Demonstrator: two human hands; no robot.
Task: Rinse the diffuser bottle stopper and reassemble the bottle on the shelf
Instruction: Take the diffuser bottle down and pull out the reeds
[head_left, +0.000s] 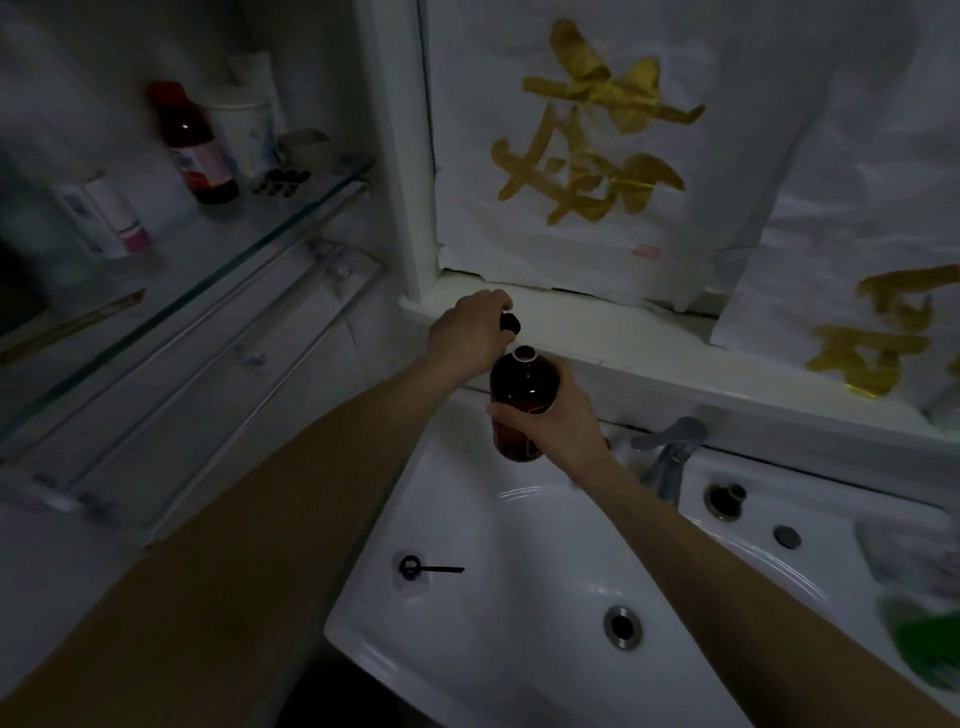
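Over a white sink (467, 649) in a dim bathroom, a person stands with both bare arms reaching forward. To the left, a glass shelf (208, 270) holds a red bottle (195, 145) and a few small containers. Behind the sink runs a white ledge (597, 332), with a metal tap (670, 452) to the right.

The right hand (558, 415) is wrapped around the middle of a dark brown bottle (522, 395), holding it upright in the air above the back of the basin. The bottle's mouth is open. The left hand (472, 330) hovers just above and left of that mouth, fingertips pinched on a small black stopper (510, 322), close to the neck but not touching it.

On the sink's flat rim, front left, lies a thin black ring with a short stem (423, 568), untouched.

No water can be seen running. Whether the stopper is about to be rinsed or about to go back in cannot be told. Either way, the bottle is not closed, and it is not yet on the shelf.
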